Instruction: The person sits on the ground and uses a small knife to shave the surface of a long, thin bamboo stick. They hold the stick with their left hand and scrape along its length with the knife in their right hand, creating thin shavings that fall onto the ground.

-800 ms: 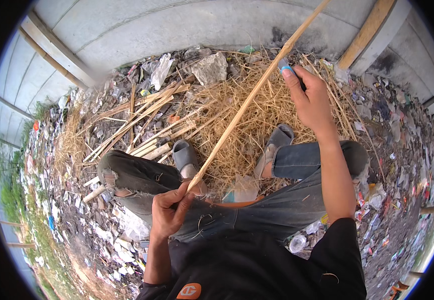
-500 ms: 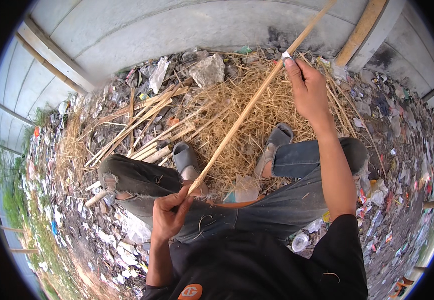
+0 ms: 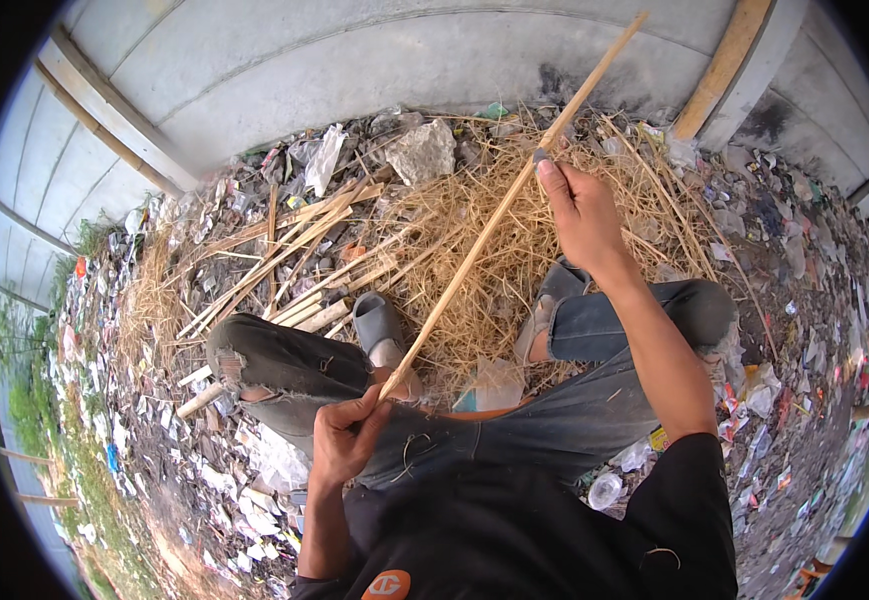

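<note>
Head view: long strip (image 3: pixel 494 225) slanting from near left to far right over straw (image 3: pixel 514 250). Left hand (image 3: pixel 346 440) closed on its near end at the lap; right hand (image 3: pixel 582 215) pinching mid-strip, slid slightly nearer since a moment ago, working along it.

— How were the person's hands placed?
— The left hand (image 3: pixel 342 440) sat low near the lap, fingers curled closed. The right hand (image 3: pixel 582 212) reached forward on an extended arm, fingers pinched shut.
— And the forearms?
— Both bare, rising from the lower edge.
</note>
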### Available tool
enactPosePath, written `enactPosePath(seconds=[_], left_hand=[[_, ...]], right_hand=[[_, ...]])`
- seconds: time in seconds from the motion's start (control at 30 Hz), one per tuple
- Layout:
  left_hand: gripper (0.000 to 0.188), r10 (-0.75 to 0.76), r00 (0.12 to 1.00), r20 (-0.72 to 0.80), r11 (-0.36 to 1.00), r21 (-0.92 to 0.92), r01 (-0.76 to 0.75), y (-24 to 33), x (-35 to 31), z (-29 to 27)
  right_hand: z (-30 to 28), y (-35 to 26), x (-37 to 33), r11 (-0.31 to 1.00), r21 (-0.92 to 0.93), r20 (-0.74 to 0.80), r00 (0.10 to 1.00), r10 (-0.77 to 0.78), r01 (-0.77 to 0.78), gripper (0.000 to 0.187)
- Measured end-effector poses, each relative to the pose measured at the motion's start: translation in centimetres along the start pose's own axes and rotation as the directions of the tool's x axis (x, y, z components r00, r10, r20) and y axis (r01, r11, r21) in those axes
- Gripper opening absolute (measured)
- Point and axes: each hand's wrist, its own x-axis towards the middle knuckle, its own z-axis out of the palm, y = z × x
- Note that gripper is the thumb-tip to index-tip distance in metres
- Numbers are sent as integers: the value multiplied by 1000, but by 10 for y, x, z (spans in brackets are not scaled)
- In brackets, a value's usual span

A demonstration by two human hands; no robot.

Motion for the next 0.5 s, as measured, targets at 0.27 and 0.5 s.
enactPosePath(seconds=[0.27,0.5], left_hand=[[25,-102,995,-1,993,-65,102,-13,-14,-2],[30,-98,994,-42,985,-144,91,-1,-5,12]], right_hand=[[12,-1,-15,990,138,34,999,-4,0,52],[35,-33,-39,994,102,442,892,-91,50,56]])
